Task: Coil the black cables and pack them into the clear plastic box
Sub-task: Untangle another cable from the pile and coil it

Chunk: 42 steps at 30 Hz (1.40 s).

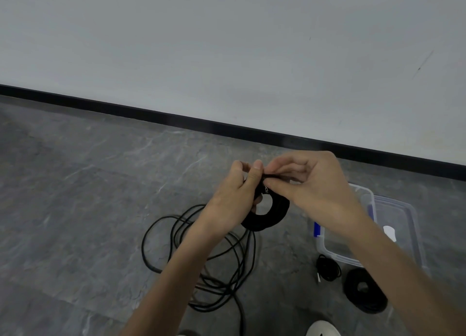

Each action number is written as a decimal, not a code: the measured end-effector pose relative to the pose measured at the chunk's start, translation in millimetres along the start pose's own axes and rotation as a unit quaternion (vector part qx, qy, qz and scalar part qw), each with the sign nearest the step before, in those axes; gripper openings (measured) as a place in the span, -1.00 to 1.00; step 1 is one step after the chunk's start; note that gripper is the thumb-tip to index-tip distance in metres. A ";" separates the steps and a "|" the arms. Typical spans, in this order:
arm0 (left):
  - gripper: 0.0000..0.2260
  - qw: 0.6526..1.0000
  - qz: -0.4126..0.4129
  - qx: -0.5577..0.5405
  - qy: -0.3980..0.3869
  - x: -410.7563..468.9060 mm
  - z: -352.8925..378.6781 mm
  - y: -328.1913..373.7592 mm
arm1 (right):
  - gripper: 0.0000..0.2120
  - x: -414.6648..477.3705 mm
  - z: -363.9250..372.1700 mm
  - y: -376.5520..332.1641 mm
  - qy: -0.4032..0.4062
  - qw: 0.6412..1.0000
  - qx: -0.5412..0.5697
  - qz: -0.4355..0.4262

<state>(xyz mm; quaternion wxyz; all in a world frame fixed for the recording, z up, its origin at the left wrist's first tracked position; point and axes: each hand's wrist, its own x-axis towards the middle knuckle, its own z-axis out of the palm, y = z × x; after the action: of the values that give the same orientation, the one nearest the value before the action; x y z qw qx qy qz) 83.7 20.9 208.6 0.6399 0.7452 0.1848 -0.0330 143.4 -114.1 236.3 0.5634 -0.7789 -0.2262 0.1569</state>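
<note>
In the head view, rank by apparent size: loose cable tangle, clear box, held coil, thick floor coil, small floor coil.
1. loose cable tangle
2. clear box
3. held coil and thick floor coil look alike, held one nearer camera: unranked
4. small floor coil

The left hand [234, 197] and right hand [315, 184] are bare, with short nails, and both forearms [176, 272] are uncovered as far as they show. The rounded toe of a white shoe [322, 329] shows at the bottom.
</note>
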 end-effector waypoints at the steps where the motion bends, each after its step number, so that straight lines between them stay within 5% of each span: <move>1: -0.71 1.000 0.002 -0.001 -0.004 0.0 0.1 0.4 | -0.81 0.6 -0.9 0.3 -0.005 1.000 -0.004 -0.002; 12: -0.75 0.999 0.024 -0.025 -0.008 -3.7 -1.7 9.0 | -0.75 1.5 -7.6 2.0 -0.075 0.996 -0.006 0.054; 21: -0.74 0.999 0.026 -0.019 -0.014 -0.2 0.9 4.1 | -0.82 -1.1 -2.0 -0.6 -0.006 0.998 -0.064 0.025; 27: -0.57 0.999 0.023 0.001 -0.033 1.8 -1.9 2.1 | -0.79 2.0 -11.4 5.1 0.019 0.998 -0.031 0.043; 33: -0.74 0.982 0.130 0.132 -0.014 7.8 4.2 -12.1 | -0.76 7.3 -20.8 22.1 0.053 0.997 -0.019 0.048; 42: -0.70 0.985 0.121 0.115 0.050 19.6 25.7 -16.6 | -0.58 2.2 -38.8 37.4 -0.054 0.982 -0.016 0.181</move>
<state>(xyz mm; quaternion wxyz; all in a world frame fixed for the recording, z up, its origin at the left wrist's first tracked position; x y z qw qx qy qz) 101.4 2.5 182.7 0.5392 0.8314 0.1198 0.0609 171.3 -154.1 213.1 0.5006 -0.8061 -0.1140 0.2943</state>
